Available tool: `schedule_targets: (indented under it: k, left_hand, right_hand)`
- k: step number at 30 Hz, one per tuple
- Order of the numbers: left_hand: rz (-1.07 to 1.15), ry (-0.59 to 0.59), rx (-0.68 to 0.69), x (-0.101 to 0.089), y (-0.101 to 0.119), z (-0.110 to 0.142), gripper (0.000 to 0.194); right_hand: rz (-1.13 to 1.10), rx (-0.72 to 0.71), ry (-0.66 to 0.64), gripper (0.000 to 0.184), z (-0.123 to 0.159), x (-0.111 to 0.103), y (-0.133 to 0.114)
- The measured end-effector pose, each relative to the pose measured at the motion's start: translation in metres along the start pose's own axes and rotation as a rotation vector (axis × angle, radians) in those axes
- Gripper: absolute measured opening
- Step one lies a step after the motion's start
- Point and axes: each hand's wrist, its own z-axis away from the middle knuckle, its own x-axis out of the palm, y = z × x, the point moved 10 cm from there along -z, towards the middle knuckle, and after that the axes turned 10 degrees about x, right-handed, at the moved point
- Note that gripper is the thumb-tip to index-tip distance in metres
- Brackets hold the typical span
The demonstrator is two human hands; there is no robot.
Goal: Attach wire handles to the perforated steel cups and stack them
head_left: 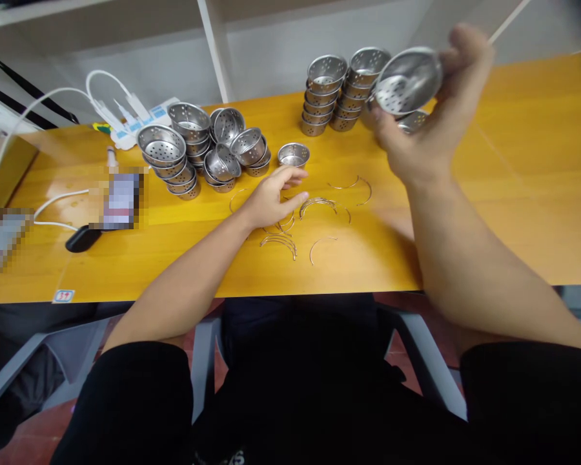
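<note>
My right hand (433,123) is raised over the back right of the yellow table (513,213) and is closed round a perforated steel strainer cup (407,81), tilted so its holed bottom faces me. My left hand (274,197) rests low on the table with fingers loosely stretched out, lying on a scatter of thin curved wire handles (317,205). A single steel cup (293,155) stands just beyond its fingertips.
Neat stacks of steel cups (341,90) stand at the back centre. A looser heap of cups (198,148) sits at the back left. A white power strip with cables (126,119), a small bottle (121,197) and a black object (82,239) lie at the left.
</note>
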Motion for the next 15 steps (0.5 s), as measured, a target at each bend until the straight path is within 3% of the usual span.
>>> schedule_targets:
  k: [1, 2, 5, 8, 11, 15]
  left_hand:
    - [0.007, 0.016, -0.005, 0.0, -0.005, 0.0, 0.056]
    - [0.014, 0.043, -0.005, -0.001, -0.008, 0.001, 0.067]
    - [-0.009, 0.132, -0.001, -0.007, -0.015, 0.0, 0.099]
    - [-0.032, 0.151, 0.011, -0.009, -0.01, -0.002, 0.107]
    - [-0.001, 0.146, 0.009, -0.008, -0.006, -0.004, 0.103]
    - [0.013, 0.134, 0.02, -0.005, -0.007, -0.005, 0.1]
  right_hand:
    - [-0.053, -0.041, 0.05, 0.107, 0.008, 0.0, -0.014]
    - [-0.09, -0.057, 0.017, 0.103, 0.017, 0.007, -0.027]
    - [-0.198, -0.033, -0.283, 0.109, 0.047, 0.048, -0.063]
    - [-0.203, -0.014, -0.461, 0.129, 0.07, 0.072, -0.091]
    - [-0.203, 0.001, -0.498, 0.138, 0.074, 0.075, -0.099]
    - [-0.232, 0.031, -0.422, 0.136, 0.058, 0.057, -0.088]
